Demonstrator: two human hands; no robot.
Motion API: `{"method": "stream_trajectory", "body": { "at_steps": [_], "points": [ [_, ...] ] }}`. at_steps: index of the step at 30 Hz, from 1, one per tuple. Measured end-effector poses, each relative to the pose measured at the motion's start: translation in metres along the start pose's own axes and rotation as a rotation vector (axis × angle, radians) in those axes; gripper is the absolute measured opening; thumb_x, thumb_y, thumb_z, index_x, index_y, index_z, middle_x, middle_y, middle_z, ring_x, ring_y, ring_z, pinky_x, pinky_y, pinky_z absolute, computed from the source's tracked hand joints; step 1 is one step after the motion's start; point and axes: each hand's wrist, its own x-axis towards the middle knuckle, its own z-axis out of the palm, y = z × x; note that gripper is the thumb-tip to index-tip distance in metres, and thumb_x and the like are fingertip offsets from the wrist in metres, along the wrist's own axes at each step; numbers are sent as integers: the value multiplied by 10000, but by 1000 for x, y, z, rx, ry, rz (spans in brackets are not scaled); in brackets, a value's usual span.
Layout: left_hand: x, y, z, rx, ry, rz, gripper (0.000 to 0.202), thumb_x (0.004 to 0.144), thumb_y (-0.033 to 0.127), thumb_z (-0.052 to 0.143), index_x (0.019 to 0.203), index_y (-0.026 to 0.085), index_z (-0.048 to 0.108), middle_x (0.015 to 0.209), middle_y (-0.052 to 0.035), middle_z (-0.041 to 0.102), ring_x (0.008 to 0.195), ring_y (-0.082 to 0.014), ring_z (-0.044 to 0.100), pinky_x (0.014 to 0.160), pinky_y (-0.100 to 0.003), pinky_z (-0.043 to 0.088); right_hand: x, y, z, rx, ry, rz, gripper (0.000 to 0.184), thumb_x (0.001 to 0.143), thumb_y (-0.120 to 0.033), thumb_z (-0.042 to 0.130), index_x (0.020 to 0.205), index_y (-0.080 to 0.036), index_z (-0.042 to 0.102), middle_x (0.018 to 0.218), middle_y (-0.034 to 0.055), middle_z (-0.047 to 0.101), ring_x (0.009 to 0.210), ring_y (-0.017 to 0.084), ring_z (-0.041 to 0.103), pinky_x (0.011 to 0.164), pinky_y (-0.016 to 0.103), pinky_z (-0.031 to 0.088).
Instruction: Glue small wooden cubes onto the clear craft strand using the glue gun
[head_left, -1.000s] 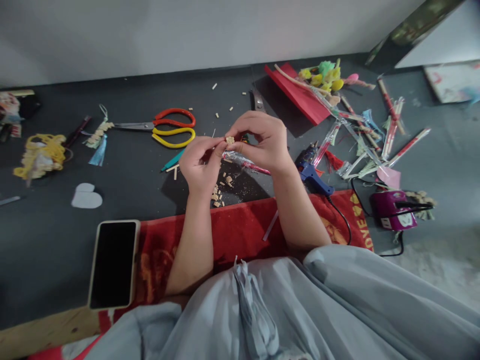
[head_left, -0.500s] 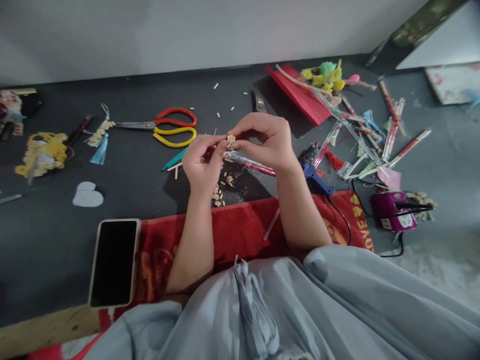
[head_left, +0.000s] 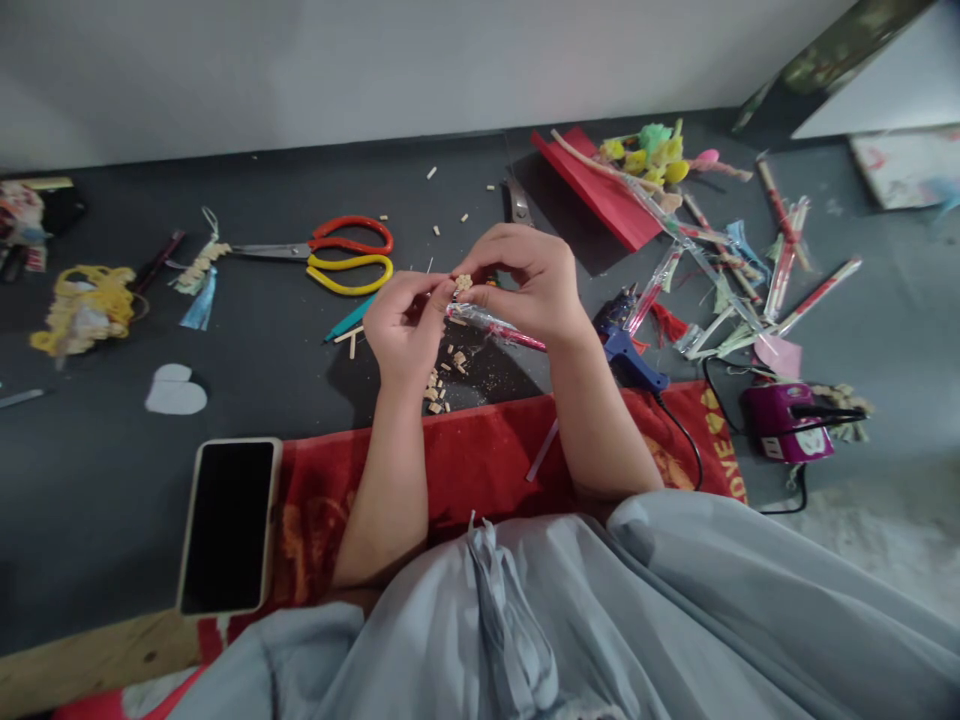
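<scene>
A small pale, flower-shaped cluster of short stick pieces (head_left: pixel 464 283) is pinched between my two hands above the table. My left hand (head_left: pixel 409 318) grips it from the left with thumb and forefinger. From the right, my right hand (head_left: pixel 529 275) closes thumb and fingertips on the same cluster. Below the hands lie loose pale stick pieces (head_left: pixel 435 395) and crumbs on the dark table. A clear-wrapped red stick (head_left: pixel 510 332) passes beneath my right hand. To the left of the hands rest scissors with red and yellow handles (head_left: pixel 349 255) and a teal pen-like tool (head_left: pixel 351 318).
A red towel (head_left: pixel 480 440) lies along the front edge, with a phone (head_left: pixel 229 525) at its left end. On the right are a blue glue gun (head_left: pixel 630 352), a purple power socket (head_left: pixel 787 420), wrapped sticks (head_left: pixel 817 297) and red paper (head_left: pixel 600 190). Yellow yarn (head_left: pixel 82 312) lies far left.
My right hand has shifted very slightly left, and the cluster has turned or moved a little between the fingertips. Everything else stays in place.
</scene>
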Motion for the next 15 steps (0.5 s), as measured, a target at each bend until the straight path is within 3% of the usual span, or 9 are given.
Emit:
{"method": "stream_trajectory", "body": {
  "at_steps": [8,15],
  "points": [
    [-1,2,1,-18,-30,-52,197,835,418,605,832,242,693,723,15,620,482,-42,502,436,-198,391,-4,8,5,-8,16,116,145,737,-284,724,834,-182,693,805,23,649,731,109,594,670,260,530],
    [-1,4,1,-88,-26,-73,173,809,412,640,848,253,694,758,14,621,462,-32,504,383,-179,364,-5,7,1,35,-31,98,193,744,-312,722,884,-181,702,815,13,668,739,95,613,672,247,527]
  ]
}}
